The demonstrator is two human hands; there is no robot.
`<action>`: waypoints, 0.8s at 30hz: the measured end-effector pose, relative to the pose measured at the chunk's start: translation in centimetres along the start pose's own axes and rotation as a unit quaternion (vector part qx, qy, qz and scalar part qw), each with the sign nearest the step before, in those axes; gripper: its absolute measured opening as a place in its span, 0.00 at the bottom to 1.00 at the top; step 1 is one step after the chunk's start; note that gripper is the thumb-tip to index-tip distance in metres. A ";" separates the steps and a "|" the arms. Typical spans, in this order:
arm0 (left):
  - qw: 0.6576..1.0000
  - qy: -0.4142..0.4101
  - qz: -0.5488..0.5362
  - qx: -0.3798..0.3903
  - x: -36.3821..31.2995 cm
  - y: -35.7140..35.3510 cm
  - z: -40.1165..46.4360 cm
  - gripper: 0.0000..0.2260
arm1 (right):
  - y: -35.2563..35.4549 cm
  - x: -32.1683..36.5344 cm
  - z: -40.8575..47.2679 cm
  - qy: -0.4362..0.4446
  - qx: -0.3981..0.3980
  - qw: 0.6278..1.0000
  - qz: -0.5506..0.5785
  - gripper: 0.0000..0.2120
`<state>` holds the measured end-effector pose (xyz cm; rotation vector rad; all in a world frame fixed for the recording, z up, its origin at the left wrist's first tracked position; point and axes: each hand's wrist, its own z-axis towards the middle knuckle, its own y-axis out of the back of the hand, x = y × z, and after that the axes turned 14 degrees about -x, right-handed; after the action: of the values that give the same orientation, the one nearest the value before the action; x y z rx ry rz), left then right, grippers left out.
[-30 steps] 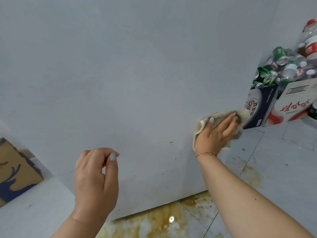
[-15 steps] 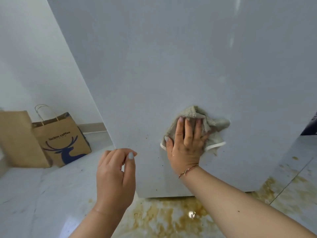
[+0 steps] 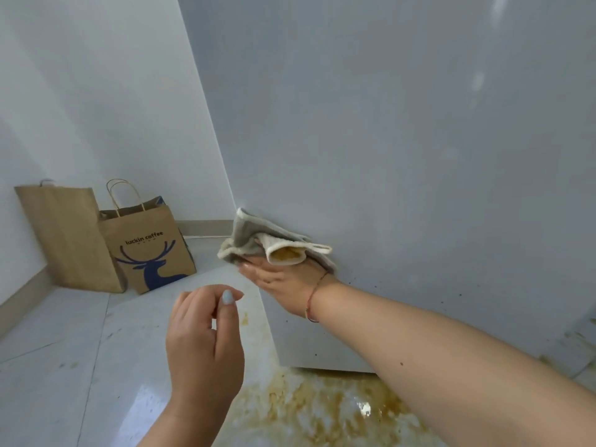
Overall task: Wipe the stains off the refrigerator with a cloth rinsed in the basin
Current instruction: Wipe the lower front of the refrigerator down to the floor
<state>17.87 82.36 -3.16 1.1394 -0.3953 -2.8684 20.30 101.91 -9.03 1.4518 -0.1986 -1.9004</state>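
Observation:
The white refrigerator (image 3: 403,156) fills the right of the view, with small dark specks low on its side. My right hand (image 3: 283,282) presses a grey and cream cloth (image 3: 254,237) against the fridge's lower left edge, fingers straight and pointing left. A yellow-brown stain shows on a fold of the cloth. My left hand (image 3: 203,343) hovers in front of the fridge, fingers loosely curled, holding nothing. The basin is not in view.
A brown-yellow spill (image 3: 322,404) covers the floor tiles under and in front of the fridge. Two brown paper bags (image 3: 148,250) (image 3: 64,233) lean against the white wall (image 3: 96,91) at the left. Pale floor tiles lie between the bags and me.
My right hand has swept the cloth leftward across the fridge, from its right side to its left edge. The view has turned left with it. My left hand stays raised and curled.

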 end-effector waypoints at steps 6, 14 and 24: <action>1.000 0.019 -0.019 0.003 -1.2 -0.4 0.0 0.10 | 1.6 -1.5 -8.1 -0.072 -0.065 0.992 -0.083 0.27; 0.999 -0.007 -0.029 0.024 -1.6 -1.5 0.6 0.11 | 7.3 -7.5 -1.7 -0.313 -0.201 0.928 -0.028 0.29; 0.997 0.057 -0.035 0.025 -1.2 -2.3 -0.4 0.14 | 1.3 -1.8 -1.4 -0.051 -0.064 0.996 0.040 0.31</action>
<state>19.16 84.68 -3.24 1.3447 -0.4327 -2.8481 22.30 102.44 -7.43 1.2443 -0.1758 -1.8891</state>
